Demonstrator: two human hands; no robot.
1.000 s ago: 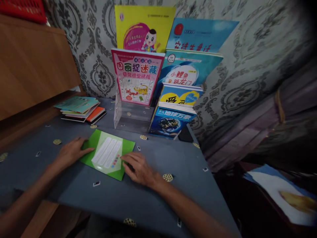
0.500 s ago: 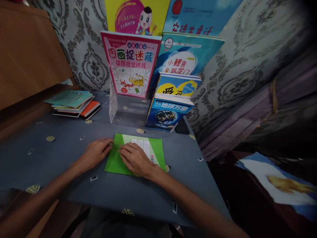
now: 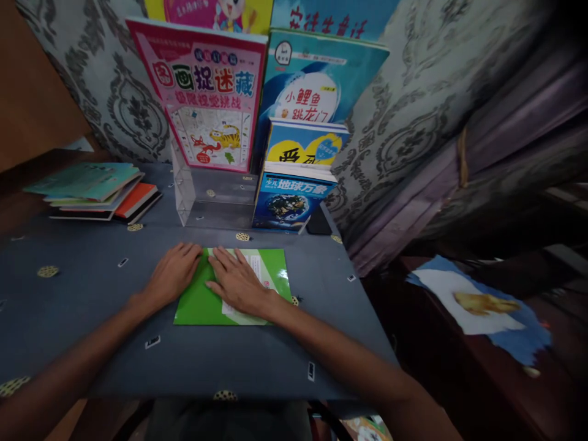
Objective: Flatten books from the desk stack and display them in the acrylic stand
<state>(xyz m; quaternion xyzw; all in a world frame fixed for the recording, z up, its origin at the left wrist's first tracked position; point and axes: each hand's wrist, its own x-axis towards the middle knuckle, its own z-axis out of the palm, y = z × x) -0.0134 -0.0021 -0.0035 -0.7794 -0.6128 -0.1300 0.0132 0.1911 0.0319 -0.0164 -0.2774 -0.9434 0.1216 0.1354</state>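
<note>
Green book (image 3: 199,303) lying flat on a grey-blue table (image 3: 110,306)

The book lies near the table's front edge, its cover marked with a paler panel and small print. A person's left hand (image 3: 173,272) lies along the book's left edge, fingers extended and close together. The right hand (image 3: 239,285) rests palm down on the cover, fingers spread. The two hands are apart but near each other, and neither is clamped on anything.

Behind the book stands a clear plastic rack (image 3: 220,211) holding upright books, among them a pink book (image 3: 211,92) with a fox and a tiger, a teal book (image 3: 353,67) and a blue book (image 3: 289,205) showing a globe. To the left is a loose stack of books (image 3: 98,190). A purplish curtain (image 3: 404,202) hangs at the right.
</note>
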